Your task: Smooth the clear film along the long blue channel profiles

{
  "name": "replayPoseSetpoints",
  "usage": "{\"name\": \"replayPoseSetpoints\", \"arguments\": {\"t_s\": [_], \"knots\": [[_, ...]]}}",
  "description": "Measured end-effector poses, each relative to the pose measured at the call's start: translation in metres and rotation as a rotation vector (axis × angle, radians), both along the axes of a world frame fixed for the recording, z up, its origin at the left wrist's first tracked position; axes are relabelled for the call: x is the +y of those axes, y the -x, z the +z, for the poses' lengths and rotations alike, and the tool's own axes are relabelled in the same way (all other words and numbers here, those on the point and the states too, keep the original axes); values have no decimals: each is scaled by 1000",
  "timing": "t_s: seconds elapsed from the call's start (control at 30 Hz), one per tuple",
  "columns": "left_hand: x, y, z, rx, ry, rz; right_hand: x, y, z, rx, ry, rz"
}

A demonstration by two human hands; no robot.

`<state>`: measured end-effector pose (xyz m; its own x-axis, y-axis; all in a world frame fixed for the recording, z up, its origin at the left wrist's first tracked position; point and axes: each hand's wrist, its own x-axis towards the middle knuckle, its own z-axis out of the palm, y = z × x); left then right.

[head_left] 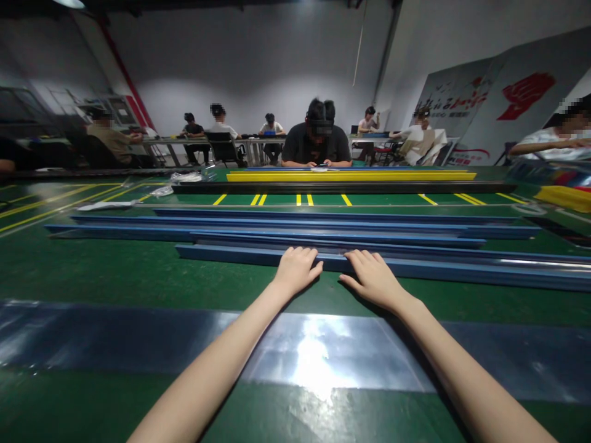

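Note:
A long blue U-shaped channel (443,269) lies across the table in front of me, its length running left to right. Over its near wall curl the fingers of my left hand (295,271), with the thumb apart on the near side. Just to the right, my right hand (372,278) has hold of the same wall in a similar way, thumb pointing inward. A short stretch of channel shows between the two hands. My fingertips are partly hidden behind the wall. More blue channels (129,232) lie side by side just beyond.
A wide shiny transparent strip (124,335) crosses the green table (184,286) nearer to me. Farther back lie a black bar (369,187) and a yellow bar (351,176). A person (316,141) sits opposite, with several others at tables behind. A dark flat object (561,231) lies at right.

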<state>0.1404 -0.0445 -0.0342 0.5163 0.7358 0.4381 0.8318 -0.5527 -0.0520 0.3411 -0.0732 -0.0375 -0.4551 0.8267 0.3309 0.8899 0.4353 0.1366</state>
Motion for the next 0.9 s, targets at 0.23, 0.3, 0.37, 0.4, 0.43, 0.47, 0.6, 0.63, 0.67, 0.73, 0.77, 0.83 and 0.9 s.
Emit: {"name": "replayPoseSetpoints", "arguments": {"t_s": [0.23,0.3,0.37,0.4,0.43,0.47,0.6,0.63,0.67,0.73,0.77,0.83,0.9], "knots": [[2,8,10,-32,158,-94,0,2,-4,17,-50,-6],[4,9,11,-72,186,-113,0,2,-6,30,-78,-21],[7,10,13,-129,209,-138,0,2,-7,41,-98,-29],[8,11,14,-161,218,-150,1,2,-8,43,-103,-28],[9,12,15,-191,224,-161,1,1,-8,44,-106,-23],[10,13,16,-218,229,-166,1,1,-8,44,-108,-16],[14,23,18,-255,239,-148,3,-2,-7,43,-110,15],[15,27,17,-245,239,-140,3,-2,-7,44,-112,20],[15,31,17,-231,236,-132,4,-3,-7,44,-114,24],[15,40,16,-198,220,-110,4,-4,-7,40,-120,32],[15,45,15,-183,207,-97,4,-5,-7,39,-122,38],[14,53,13,-162,181,-71,5,-7,-7,36,-124,52],[14,61,11,-155,160,-55,5,-10,-6,35,-127,63]]}}
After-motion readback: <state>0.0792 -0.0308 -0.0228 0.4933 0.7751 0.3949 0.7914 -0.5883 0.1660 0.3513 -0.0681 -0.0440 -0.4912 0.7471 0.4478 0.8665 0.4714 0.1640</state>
